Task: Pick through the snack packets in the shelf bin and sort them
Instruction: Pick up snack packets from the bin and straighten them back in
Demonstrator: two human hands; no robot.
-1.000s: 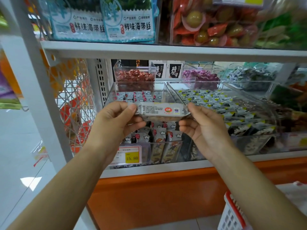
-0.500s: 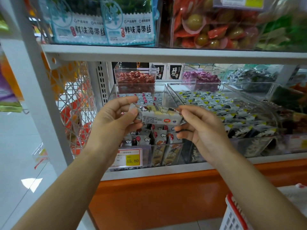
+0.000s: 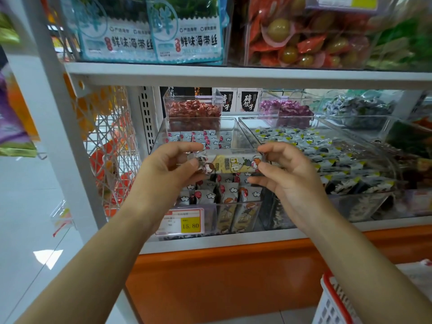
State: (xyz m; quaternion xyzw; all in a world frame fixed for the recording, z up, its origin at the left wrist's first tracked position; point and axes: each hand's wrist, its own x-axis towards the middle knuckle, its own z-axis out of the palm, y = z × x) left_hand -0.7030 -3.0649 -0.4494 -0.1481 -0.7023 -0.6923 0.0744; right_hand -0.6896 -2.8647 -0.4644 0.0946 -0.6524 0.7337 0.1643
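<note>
Snack packet point(image 3: 230, 163), one, cream with cartoon print, held level before the clear shelf bin point(image 3: 231, 129). Fingers of my left hand point(image 3: 168, 169) and right hand point(image 3: 287, 176) pinch its two ends.

Cannot see either end of the snack packet point(image 3: 230, 163), pinched under fingers of the left hand point(image 3: 168, 169) and right hand point(image 3: 289, 176). Cannot read the small print on the price tag point(image 3: 180, 222). Can see just a corner of the white basket point(image 3: 332, 307).

Shop, price tag point(image 3: 180, 222), snack bins point(image 3: 243, 139), seemingly basket point(image 3: 327, 284)
</note>
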